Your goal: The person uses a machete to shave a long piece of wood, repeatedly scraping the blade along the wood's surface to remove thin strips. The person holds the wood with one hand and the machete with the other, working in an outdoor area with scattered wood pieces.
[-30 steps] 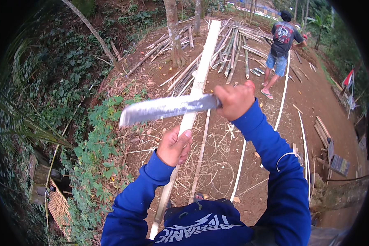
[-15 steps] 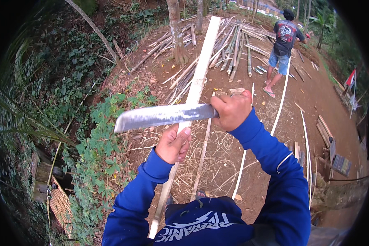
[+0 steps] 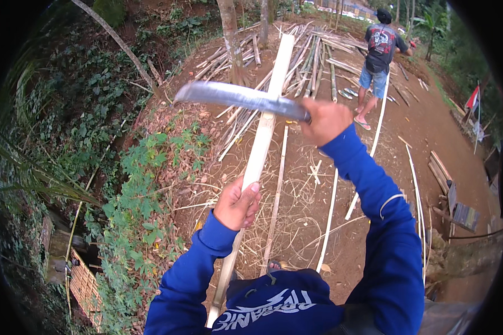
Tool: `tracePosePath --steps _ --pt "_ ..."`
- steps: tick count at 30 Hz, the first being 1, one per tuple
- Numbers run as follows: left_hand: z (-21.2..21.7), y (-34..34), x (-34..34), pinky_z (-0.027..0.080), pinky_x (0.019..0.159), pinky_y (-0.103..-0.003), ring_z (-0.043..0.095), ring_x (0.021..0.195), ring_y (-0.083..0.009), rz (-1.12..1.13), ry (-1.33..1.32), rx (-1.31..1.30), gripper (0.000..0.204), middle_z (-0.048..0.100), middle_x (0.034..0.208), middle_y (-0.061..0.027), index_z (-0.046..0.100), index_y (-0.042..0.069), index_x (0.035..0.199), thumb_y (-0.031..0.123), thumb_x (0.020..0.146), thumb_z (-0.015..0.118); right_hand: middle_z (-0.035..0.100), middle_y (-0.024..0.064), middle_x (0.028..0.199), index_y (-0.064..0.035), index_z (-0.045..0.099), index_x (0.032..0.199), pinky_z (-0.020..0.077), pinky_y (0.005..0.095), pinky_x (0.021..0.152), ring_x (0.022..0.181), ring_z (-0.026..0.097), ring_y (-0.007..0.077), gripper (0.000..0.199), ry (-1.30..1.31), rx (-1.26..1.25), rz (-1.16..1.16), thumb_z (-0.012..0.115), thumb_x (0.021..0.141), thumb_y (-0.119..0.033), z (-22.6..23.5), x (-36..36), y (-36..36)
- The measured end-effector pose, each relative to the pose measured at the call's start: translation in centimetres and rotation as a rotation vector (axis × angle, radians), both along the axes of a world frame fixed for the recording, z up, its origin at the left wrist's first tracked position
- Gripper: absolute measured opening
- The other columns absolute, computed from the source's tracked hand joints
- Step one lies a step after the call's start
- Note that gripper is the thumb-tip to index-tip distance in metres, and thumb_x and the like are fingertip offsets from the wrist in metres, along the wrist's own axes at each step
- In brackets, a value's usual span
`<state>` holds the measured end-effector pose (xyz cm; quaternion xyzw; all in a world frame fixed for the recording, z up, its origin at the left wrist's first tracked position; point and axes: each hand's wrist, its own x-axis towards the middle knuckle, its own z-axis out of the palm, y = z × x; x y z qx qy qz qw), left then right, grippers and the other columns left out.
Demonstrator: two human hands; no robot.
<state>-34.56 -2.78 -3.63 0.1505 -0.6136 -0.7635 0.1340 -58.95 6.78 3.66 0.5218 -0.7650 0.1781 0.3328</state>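
Observation:
A long pale bamboo strip (image 3: 259, 146) runs from beside my body away to the far ground. My left hand (image 3: 238, 205) is wrapped round it, thumb lying along its upper face. In my right hand (image 3: 326, 120) is the handle of a machete (image 3: 235, 96), its fingers closed tight. The broad metal blade points left and crosses over the strip well beyond my left hand. The blade is slightly smeared by motion; whether its edge touches the strip I cannot tell.
Bamboo poles (image 3: 317, 61) lie heaped beyond the strip, near tree trunks (image 3: 230, 39). A person (image 3: 381, 56) stands at the far right, back turned. Thin shavings (image 3: 296, 223) and long split strips (image 3: 328, 223) cover the dirt. Green plants (image 3: 145, 167) grow on the left.
The machete has moved away from me along the strip, its blade now farther from my left hand and tilted differently. My left hand keeps its grip, slightly lower in view.

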Motion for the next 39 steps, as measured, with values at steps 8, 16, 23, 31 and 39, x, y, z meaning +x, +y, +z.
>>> tracePosePath --steps 8,16,23,31,39 --pt "-0.8 0.2 0.3 0.028 0.035 -0.022 0.034 0.038 -0.0063 -0.012 -0.001 0.008 0.023 0.038 0.052 0.0006 0.048 0.007 0.091 0.027 0.102 0.046 0.065 0.0143 0.069 -0.0117 0.061 0.086 0.0525 0.0486 0.062 0.067 0.066 0.0359 0.017 -0.017 0.022 -0.243 0.068 0.075 -0.021 3.8 -7.0 -0.9" --pt "-2.3 0.7 3.3 0.028 0.036 -0.022 0.033 0.038 -0.0062 -0.001 -0.010 0.008 0.024 0.037 0.053 0.0012 0.046 0.007 0.090 0.027 0.102 0.045 0.062 0.0129 0.068 -0.0127 0.059 0.085 0.0518 0.0479 0.064 0.065 0.065 0.0348 0.015 0.082 0.131 0.085 0.067 0.075 -0.018 0.5 -2.7 -1.0" --pt "-3.6 -1.2 0.4 0.030 0.038 -0.023 0.035 0.040 -0.0057 0.166 0.020 -0.311 0.016 0.039 0.050 0.0025 0.049 0.005 0.094 0.019 0.101 0.046 0.064 0.0187 0.070 -0.0067 0.065 0.087 0.0506 0.0484 0.067 0.071 0.064 0.0389 0.016 -0.206 -0.169 -0.169 0.066 0.080 -0.021 4.8 -7.9 -1.2" --pt "-3.6 -0.4 -0.8 0.036 0.042 -0.026 0.045 0.042 -0.0074 0.307 -0.071 -0.594 0.024 0.047 0.049 0.0000 0.056 0.002 0.087 0.020 0.101 0.047 0.059 0.0056 0.064 -0.0150 0.057 0.080 0.0471 0.0422 0.051 0.057 0.063 0.0285 0.022 0.024 0.046 0.104 0.072 0.065 -0.022 -3.6 3.9 -1.7" --pt "-3.8 0.6 0.2 0.041 0.045 -0.044 0.057 0.051 -0.0407 0.440 -0.075 -0.934 0.016 0.054 0.055 -0.0215 0.053 0.000 0.087 0.014 0.095 0.055 0.063 0.0104 0.066 -0.0133 0.060 0.084 0.0512 0.0445 0.054 0.061 0.065 0.0309 0.017 -0.083 0.004 -0.125 0.069 0.072 -0.021 -2.2 -0.4 -1.8"
